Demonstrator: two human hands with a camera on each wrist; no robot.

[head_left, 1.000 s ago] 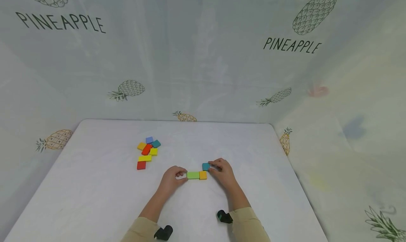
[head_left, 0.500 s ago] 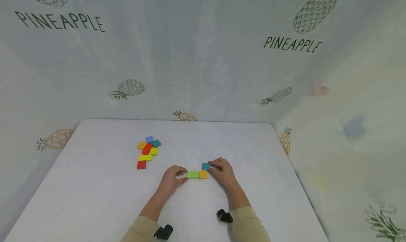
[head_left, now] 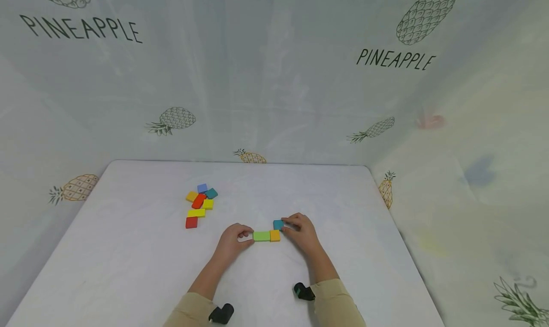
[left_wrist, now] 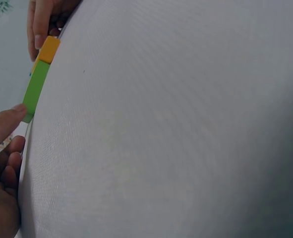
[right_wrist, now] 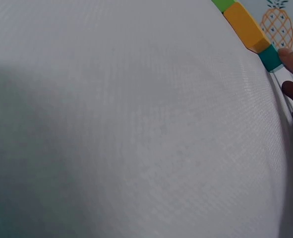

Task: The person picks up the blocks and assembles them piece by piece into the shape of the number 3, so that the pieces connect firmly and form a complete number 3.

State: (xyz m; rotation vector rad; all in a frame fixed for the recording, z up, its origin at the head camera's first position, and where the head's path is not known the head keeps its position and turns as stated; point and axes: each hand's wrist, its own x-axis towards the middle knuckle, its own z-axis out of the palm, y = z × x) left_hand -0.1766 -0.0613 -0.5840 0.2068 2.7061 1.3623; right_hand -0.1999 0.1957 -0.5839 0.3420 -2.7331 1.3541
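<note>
On the white table, a light green oblong block (head_left: pixel 261 236) lies end to end with an orange square block (head_left: pixel 275 235). A teal square block (head_left: pixel 278 225) sits against the orange block's far side. My left hand (head_left: pixel 233 239) has its thumb and index finger at the green block's left end, pinching its corners; the left wrist view shows the thumb (left_wrist: pixel 10 119) on that end. With thumb and index finger, my right hand (head_left: pixel 302 231) pinches the teal block by its right side. In the right wrist view the thumb (right_wrist: pixel 292 60) touches the teal block (right_wrist: pixel 270 58).
A loose group of several blocks lies further left, among them a red block (head_left: pixel 191 222), a yellow oblong block (head_left: pixel 196 213) and a blue block (head_left: pixel 202 188). The table (head_left: pixel 128 270) ends at a pineapple-print cloth (head_left: pixel 274 79) behind and at the sides.
</note>
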